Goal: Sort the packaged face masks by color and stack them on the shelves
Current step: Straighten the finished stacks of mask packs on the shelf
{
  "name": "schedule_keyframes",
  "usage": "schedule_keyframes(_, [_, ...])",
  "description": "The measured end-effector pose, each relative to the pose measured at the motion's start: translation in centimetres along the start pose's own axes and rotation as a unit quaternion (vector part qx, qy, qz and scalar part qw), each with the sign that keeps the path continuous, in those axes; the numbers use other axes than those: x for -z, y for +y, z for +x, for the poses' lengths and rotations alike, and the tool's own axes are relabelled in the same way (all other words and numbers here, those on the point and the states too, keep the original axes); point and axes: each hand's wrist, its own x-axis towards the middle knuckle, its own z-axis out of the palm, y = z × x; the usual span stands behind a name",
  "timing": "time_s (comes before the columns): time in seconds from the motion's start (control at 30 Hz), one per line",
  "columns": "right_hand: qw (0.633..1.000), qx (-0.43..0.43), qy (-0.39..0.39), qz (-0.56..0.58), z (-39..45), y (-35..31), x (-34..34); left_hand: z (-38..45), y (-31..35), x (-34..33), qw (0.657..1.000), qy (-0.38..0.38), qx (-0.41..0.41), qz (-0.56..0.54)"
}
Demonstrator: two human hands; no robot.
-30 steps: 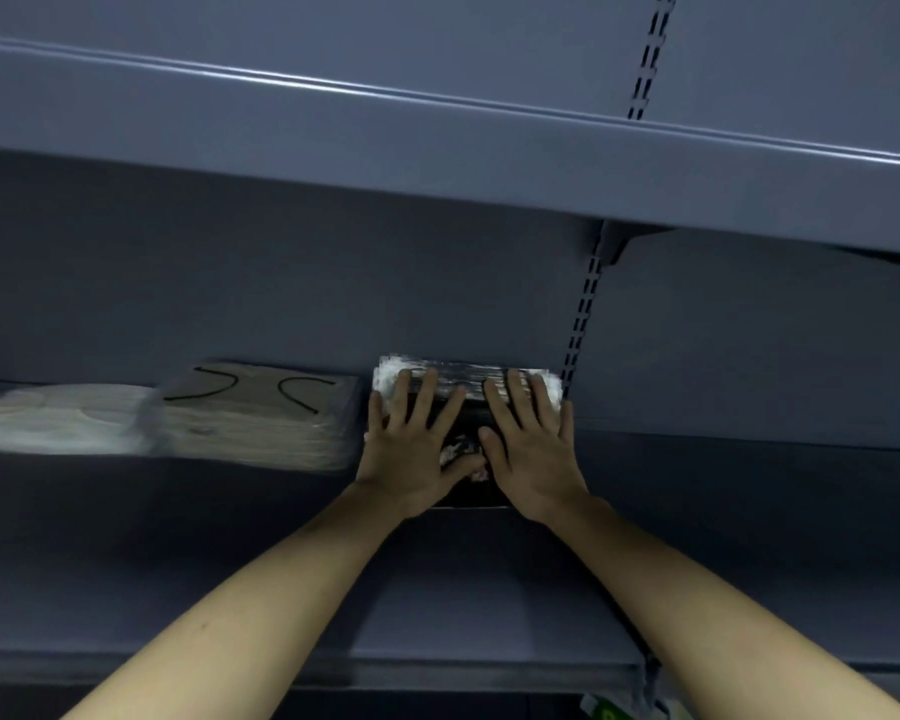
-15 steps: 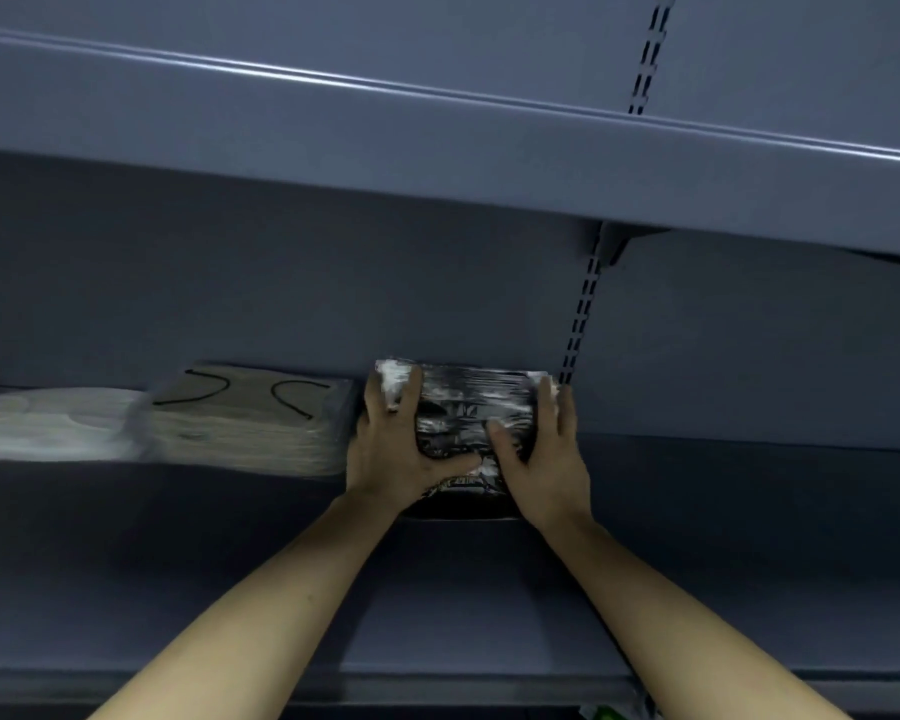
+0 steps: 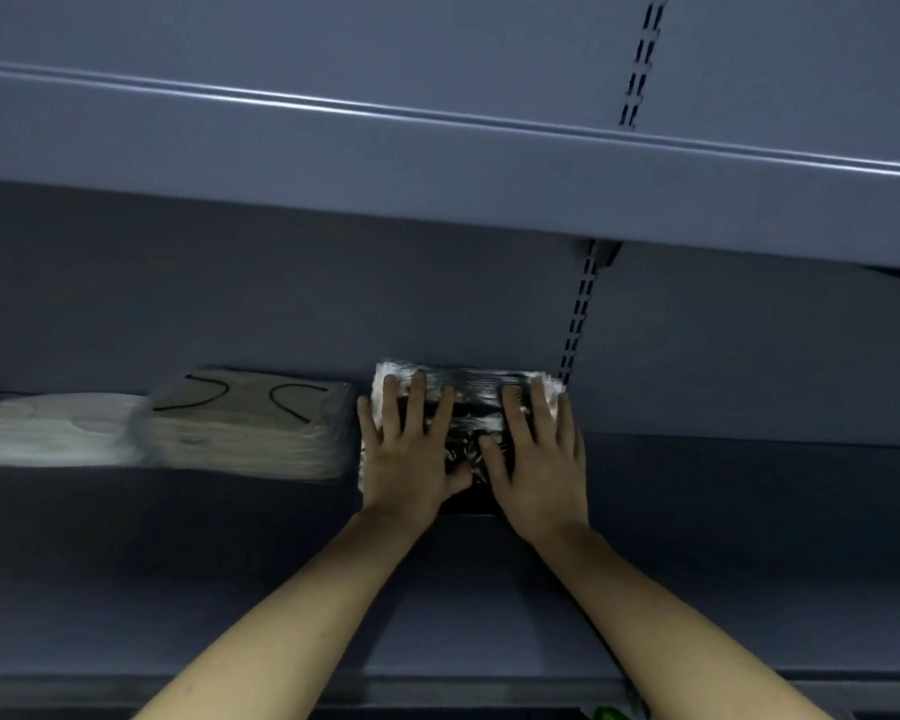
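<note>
A stack of black packaged face masks [image 3: 468, 387] in shiny wrap lies at the back of the grey shelf [image 3: 749, 563]. My left hand [image 3: 411, 454] lies flat on its left half, fingers straight and spread. On the right half rests my right hand [image 3: 536, 459], also flat, thumbs nearly meeting in the middle. To the left sits a beige mask stack [image 3: 253, 423] with black ear loops, touching or almost touching the black one. Further left lies a white mask stack [image 3: 53, 428], blurred.
The shelf above [image 3: 437, 163] overhangs closely. A slotted upright rail [image 3: 575, 324] runs down the back wall just right of the black stack. Bare shelf surface extends to the right and in front of the stacks.
Half a second ago both hands clasped the black stack's sides; now they lie flat on top, as they did one second ago. The stack stays in place.
</note>
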Motion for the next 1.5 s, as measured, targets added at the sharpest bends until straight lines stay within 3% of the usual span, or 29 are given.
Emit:
schedule_keyframes(0.13, [0.999,-0.022,0.042,-0.008,0.4,0.4,-0.1,-0.4,1.3,-0.9,0.996,0.068,0.035,-0.048])
schedule_keyframes(0.27, [0.997,0.049,0.029,-0.044,0.7,-0.2,-0.8,0.4,0.6,-1.3,0.991,0.119,0.039,-0.04])
schedule_keyframes(0.5, [0.992,0.096,0.071,-0.031,0.8,-0.1,-1.0,0.4,0.4,-2.0,0.991,0.129,0.034,-0.018])
schedule_keyframes(0.6, [0.992,0.119,0.024,-0.044,0.7,-0.2,-1.2,0.4,0.6,-1.4,0.988,0.149,0.025,-0.018])
schedule_keyframes(0.67, [0.994,0.104,-0.009,-0.034,0.7,0.0,-1.6,0.4,0.7,-1.7,0.993,0.118,0.012,-0.018])
schedule_keyframes(0.87, [0.992,0.12,0.043,0.0,0.5,-0.7,-1.3,0.3,0.3,-1.7,0.992,0.117,0.042,-0.035])
schedule_keyframes(1.0, [0.996,0.084,-0.005,-0.009,0.3,-0.6,-1.3,-0.2,0.6,-1.6,0.996,0.065,0.04,-0.049])
schedule_keyframes(1.07, [0.999,0.04,0.025,0.001,0.2,-0.6,-1.0,-0.1,0.4,-1.4,0.994,0.071,0.056,-0.066])
schedule_keyframes(1.13, [0.997,-0.038,0.06,0.042,0.3,-0.4,-0.5,0.1,0.3,-0.9,0.989,0.081,0.081,-0.09])
schedule_keyframes(1.23, [0.983,-0.117,0.045,0.134,0.2,-0.1,-0.2,0.0,0.0,-0.4,0.982,0.049,0.123,-0.133])
schedule_keyframes(1.33, [0.98,-0.105,0.004,0.168,-0.1,-0.4,0.0,-0.2,0.2,0.3,0.977,0.039,0.126,-0.166])
schedule_keyframes(1.5, [0.979,-0.102,0.014,0.173,-0.1,-0.4,0.2,0.3,-0.2,0.5,0.978,0.028,0.112,-0.173])
